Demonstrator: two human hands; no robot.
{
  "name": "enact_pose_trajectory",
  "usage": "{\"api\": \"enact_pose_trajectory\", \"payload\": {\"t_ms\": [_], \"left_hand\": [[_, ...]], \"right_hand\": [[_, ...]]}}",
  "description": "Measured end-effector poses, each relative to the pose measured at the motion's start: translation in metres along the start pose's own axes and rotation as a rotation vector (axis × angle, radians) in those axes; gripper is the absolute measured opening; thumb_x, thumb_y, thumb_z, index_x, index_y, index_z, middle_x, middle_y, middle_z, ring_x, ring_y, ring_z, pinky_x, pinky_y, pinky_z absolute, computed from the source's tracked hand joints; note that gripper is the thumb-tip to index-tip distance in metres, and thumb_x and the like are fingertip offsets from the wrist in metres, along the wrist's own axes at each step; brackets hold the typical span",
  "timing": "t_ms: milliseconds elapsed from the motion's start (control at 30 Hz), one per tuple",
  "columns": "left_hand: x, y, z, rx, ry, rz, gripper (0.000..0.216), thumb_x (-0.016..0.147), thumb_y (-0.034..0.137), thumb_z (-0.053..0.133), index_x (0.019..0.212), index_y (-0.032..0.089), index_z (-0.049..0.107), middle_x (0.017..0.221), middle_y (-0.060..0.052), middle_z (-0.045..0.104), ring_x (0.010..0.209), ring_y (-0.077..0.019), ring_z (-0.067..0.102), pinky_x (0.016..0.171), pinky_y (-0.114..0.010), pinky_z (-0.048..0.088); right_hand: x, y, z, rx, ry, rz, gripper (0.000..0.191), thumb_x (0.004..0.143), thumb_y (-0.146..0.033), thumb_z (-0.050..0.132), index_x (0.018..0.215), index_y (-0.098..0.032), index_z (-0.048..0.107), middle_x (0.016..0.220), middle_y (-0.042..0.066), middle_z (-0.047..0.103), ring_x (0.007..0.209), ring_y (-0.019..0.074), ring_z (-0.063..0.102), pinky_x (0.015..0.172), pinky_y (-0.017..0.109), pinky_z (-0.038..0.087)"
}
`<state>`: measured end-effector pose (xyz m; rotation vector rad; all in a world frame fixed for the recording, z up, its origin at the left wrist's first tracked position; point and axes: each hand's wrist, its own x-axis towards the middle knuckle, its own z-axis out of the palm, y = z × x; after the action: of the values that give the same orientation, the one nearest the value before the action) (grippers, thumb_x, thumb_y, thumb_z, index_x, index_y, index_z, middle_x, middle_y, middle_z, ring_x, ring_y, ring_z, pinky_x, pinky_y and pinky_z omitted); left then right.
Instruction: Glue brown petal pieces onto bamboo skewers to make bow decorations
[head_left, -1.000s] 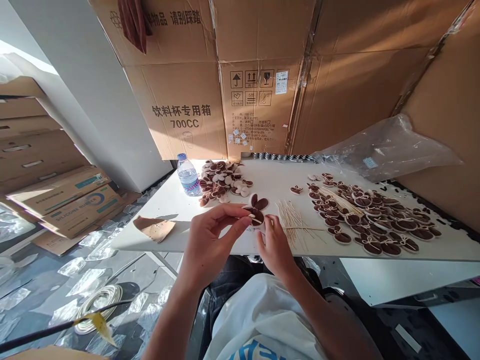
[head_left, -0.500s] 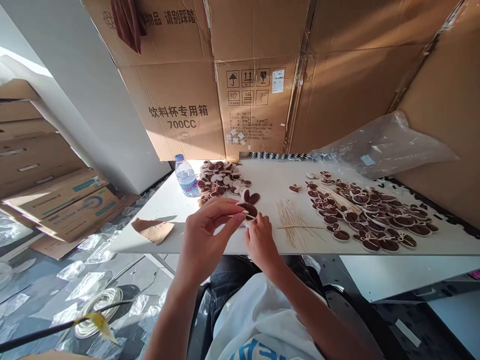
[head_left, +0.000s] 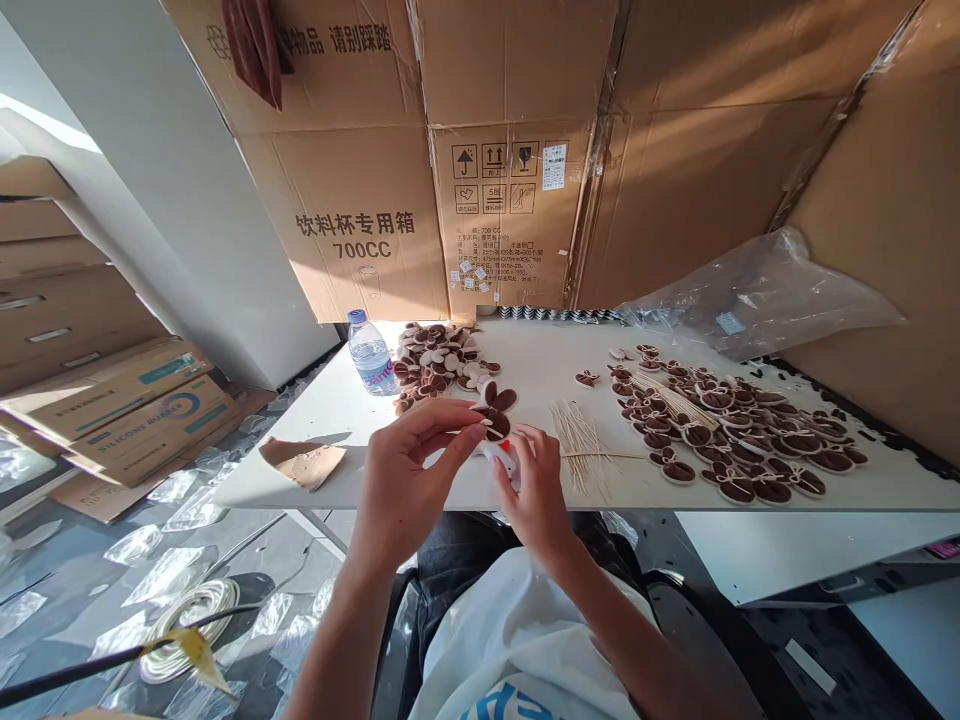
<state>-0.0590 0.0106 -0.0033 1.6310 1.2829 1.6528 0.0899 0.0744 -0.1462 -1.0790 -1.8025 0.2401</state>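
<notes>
My left hand (head_left: 420, 450) pinches a brown, rabbit-shaped felt piece (head_left: 496, 424) with a pale edge between thumb and fingers. A short length of cream cord (head_left: 491, 428) crosses its front by my left fingertips. Just right of it is my right hand (head_left: 536, 485), its thumb and fingers apart, fingertips close to the felt's lower edge. Behind those fingers shows a small white object with a red spot (head_left: 504, 455); its kind is unclear, partly hidden. Cream cord pieces (head_left: 581, 445) lie on the table to the right.
Left of centre rises a pile of felt pieces (head_left: 439, 360) beside a water bottle (head_left: 371, 355). Many corded felt pieces (head_left: 750, 435) spread over the table's right side. Torn cardboard (head_left: 304, 462) lies at left; a plastic bag (head_left: 765, 295) is behind. Cardboard sheets (head_left: 517, 80) wall the back.
My right hand has opened out from a pinch at the felt piece's lower edge and shifted slightly right. The white object with the red spot now shows. My left hand keeps its pinch.
</notes>
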Motion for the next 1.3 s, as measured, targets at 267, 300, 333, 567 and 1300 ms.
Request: {"api": "enact_pose_trajectory", "payload": {"t_ms": [267, 300, 333, 567, 1300], "left_hand": [[-0.003, 0.007, 0.011, -0.021, -0.035, -0.016, 0.003, 0.093, 0.022, 0.084, 0.096, 0.022, 0.083, 0.101, -0.004, 0.082, 0.094, -0.0203, 0.08, 0.091, -0.033, 0.072], [-0.004, 0.009, 0.013, -0.023, -0.047, -0.017, 0.003, 0.093, 0.022, 0.083, 0.096, 0.022, 0.083, 0.101, -0.005, 0.082, 0.095, -0.0204, 0.08, 0.091, -0.033, 0.072], [-0.005, 0.01, 0.015, -0.025, -0.058, -0.018, 0.003, 0.093, 0.021, 0.083, 0.096, 0.022, 0.083, 0.101, -0.005, 0.082, 0.095, -0.0206, 0.08, 0.091, -0.033, 0.071], [-0.011, 0.014, 0.025, 0.006, -0.095, -0.019, 0.005, 0.093, 0.019, 0.081, 0.096, 0.023, 0.084, 0.097, -0.003, 0.084, 0.087, -0.0189, 0.079, 0.083, -0.031, 0.071], [-0.013, 0.01, 0.014, 0.279, -0.138, 0.713, 0.041, 0.095, -0.002, 0.076, 0.125, 0.026, 0.069, 0.105, -0.004, 0.085, 0.092, -0.0195, 0.08, 0.078, -0.033, 0.067]], "right_hand": [[0.011, -0.049, -0.061, 0.767, 0.026, 0.221, 0.024, 0.112, -0.043, 0.059, 0.121, -0.025, 0.071, 0.101, 0.005, 0.073, 0.091, 0.0207, 0.068, 0.088, 0.038, 0.056], [0.012, -0.053, -0.066, 0.844, 0.014, 0.258, 0.027, 0.111, -0.046, 0.06, 0.122, -0.024, 0.072, 0.096, 0.004, 0.072, 0.088, 0.0202, 0.068, 0.086, 0.037, 0.057], [0.012, -0.057, -0.069, 0.904, 0.011, 0.29, 0.029, 0.11, -0.048, 0.061, 0.121, -0.024, 0.073, 0.092, 0.004, 0.072, 0.085, 0.0198, 0.067, 0.084, 0.036, 0.057], [0.016, -0.067, -0.081, 0.965, 0.089, 0.354, 0.024, 0.102, -0.047, 0.074, 0.104, -0.022, 0.074, 0.088, 0.003, 0.075, 0.071, 0.0163, 0.066, 0.071, 0.032, 0.059], [0.014, -0.063, -0.111, 0.599, 0.201, -0.001, 0.017, 0.106, -0.017, 0.067, 0.115, -0.027, 0.079, 0.102, 0.005, 0.077, 0.093, 0.0229, 0.072, 0.084, 0.039, 0.061]]}}
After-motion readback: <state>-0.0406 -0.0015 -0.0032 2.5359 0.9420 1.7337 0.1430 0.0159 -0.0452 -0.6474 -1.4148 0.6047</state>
